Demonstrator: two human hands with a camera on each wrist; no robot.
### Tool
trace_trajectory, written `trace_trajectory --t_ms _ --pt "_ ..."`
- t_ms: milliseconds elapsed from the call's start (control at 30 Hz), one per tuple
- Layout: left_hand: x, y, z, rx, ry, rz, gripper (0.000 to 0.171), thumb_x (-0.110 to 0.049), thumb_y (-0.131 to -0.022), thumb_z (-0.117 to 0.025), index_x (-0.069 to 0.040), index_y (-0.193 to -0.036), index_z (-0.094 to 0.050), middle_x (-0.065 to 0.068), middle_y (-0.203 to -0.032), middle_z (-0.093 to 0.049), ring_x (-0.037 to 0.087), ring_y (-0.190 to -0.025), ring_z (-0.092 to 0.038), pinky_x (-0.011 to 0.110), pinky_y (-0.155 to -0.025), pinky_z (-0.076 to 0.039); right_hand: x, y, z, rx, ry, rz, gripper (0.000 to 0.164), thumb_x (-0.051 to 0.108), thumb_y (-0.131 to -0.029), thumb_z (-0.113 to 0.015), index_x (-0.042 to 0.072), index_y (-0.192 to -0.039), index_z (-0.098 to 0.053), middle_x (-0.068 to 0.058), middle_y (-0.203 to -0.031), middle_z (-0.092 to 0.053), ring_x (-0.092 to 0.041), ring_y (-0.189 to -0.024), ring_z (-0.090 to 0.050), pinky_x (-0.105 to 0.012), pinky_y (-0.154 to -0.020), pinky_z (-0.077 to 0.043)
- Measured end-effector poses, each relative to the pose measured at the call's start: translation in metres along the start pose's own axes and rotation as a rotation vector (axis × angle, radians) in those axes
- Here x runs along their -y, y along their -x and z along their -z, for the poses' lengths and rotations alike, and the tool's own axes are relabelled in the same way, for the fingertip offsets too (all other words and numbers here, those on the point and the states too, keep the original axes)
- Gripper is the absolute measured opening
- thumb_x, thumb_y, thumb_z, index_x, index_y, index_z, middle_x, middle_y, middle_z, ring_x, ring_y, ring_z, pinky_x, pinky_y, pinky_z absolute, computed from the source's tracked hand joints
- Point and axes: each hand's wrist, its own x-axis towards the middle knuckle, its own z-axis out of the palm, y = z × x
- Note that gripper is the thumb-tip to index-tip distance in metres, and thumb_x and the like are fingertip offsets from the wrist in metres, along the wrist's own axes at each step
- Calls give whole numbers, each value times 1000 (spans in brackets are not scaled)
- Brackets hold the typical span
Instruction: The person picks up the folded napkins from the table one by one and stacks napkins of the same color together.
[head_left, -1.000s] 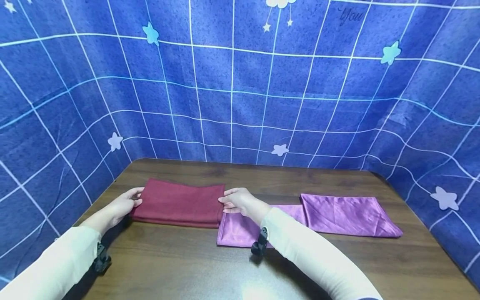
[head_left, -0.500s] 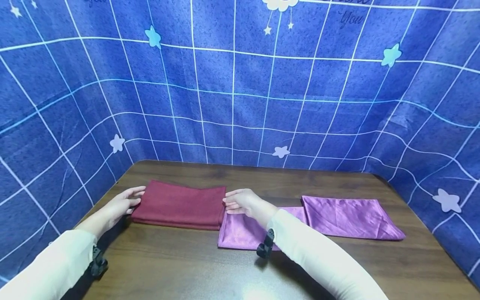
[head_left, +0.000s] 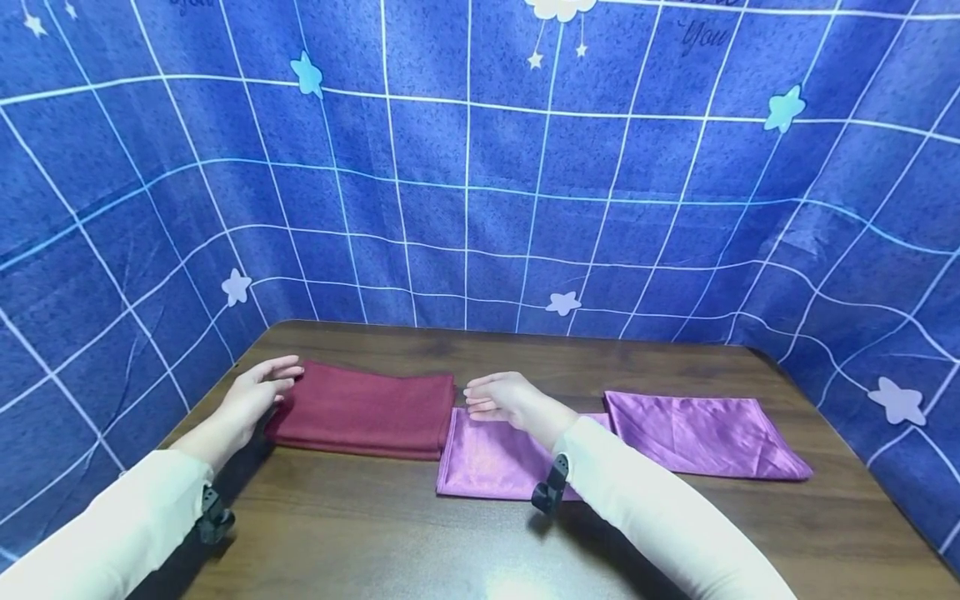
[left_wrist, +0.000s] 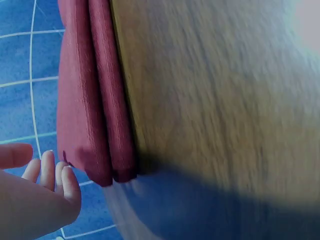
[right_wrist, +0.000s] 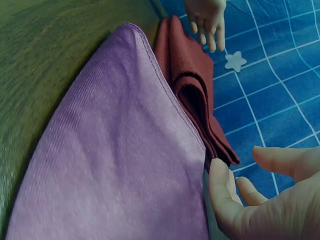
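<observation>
On the left of the table lies a dark red folded cloth, its stacked folds showing in the left wrist view. My left hand is at its left end, fingers loosely bent and holding nothing; whether a fingertip touches the cloth I cannot tell. My right hand hovers above a purple satiny cloth, just off the red cloth's right end. Its fingers are relaxed, with nothing between them. The purple cloth lies flat against the red one, partly hidden by the right forearm.
A thicker folded part of purple cloth lies at the right; whether it joins the flat part I cannot tell. Brown wooden table shows in front. A blue curtain with white lines and stars hangs behind and at both sides.
Both hands have come away from the ends of the red cloth: the left has risen a little, the right has drawn back to the right. The cloths lie as before.
</observation>
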Motion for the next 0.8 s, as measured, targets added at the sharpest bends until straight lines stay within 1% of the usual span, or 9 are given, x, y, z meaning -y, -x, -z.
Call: trace_trajectory --t_ms 33,133,233,400,433,600,633,700,800 --pt "-1 0 -1 1 11 -5 54 -5 -98 -46 7 -148 -27 -34 -95 -59 -13 -90 -54 17 -79 -48 1 1 1 -1 3 1 39 -3 -92 -57 -11 -130 -52 -29 -129 -57 -40 -114 -60 -39 -92 -55" --pt "-3 1 -3 10 46 -4 56 -2 -98 -45 8 -148 -24 -33 -93 -60 -14 -88 -54 16 -78 -49 3 3 5 -7 7 0 40 -3 -92 -57 -11 -130 -51 -29 -130 -57 -40 -115 -59 -39 -92 -55" --pt "-5 1 -4 20 57 -15 57 -2 -98 -45 8 -149 -22 -34 -93 -59 -13 -88 -55 16 -77 -50 6 4 8 -10 6 6 41 -3 -92 -57 -11 -131 -49 -30 -131 -56 -40 -117 -59 -39 -93 -55" --pt "-10 -1 -8 33 63 -45 58 -5 -98 -49 7 -148 -24 -35 -95 -60 -14 -91 -55 15 -79 -50 11 6 15 -13 0 24 42 -3 -93 -56 -13 -132 -47 -31 -132 -54 -41 -119 -57 -41 -98 -52" --pt "-11 -2 -10 31 90 -45 57 -5 -98 -50 7 -148 -27 -33 -95 -61 -13 -90 -56 16 -78 -50 11 6 17 -16 1 28 42 -3 -93 -56 -13 -132 -47 -31 -131 -55 -41 -119 -58 -42 -98 -51" --pt "-14 -2 -19 76 123 -63 58 -6 -98 -52 10 -147 -26 -30 -96 -60 -12 -92 -56 17 -80 -53 14 9 23 -28 9 26 39 -2 -93 -56 -12 -130 -50 -28 -127 -60 -39 -117 -59 -41 -98 -51" --pt "-15 -2 -21 84 136 -58 58 -6 -97 -53 10 -147 -26 -28 -97 -60 -12 -93 -57 18 -81 -54 14 10 24 -30 13 25 38 -1 -94 -56 -12 -130 -50 -27 -126 -60 -39 -117 -59 -41 -97 -52" --pt "-16 -2 -24 106 135 -53 60 -8 -98 -53 10 -147 -23 -28 -99 -58 -13 -95 -56 19 -85 -54 15 11 27 -24 19 24 39 0 -94 -56 -12 -131 -50 -28 -127 -59 -39 -118 -58 -39 -98 -52" --pt "-21 -2 -29 122 150 -32 61 -9 -98 -53 7 -149 -24 -25 -103 -57 -13 -97 -56 19 -90 -52 16 13 32 -20 33 34 40 0 -94 -55 -12 -132 -49 -29 -129 -57 -40 -117 -59 -40 -98 -51"
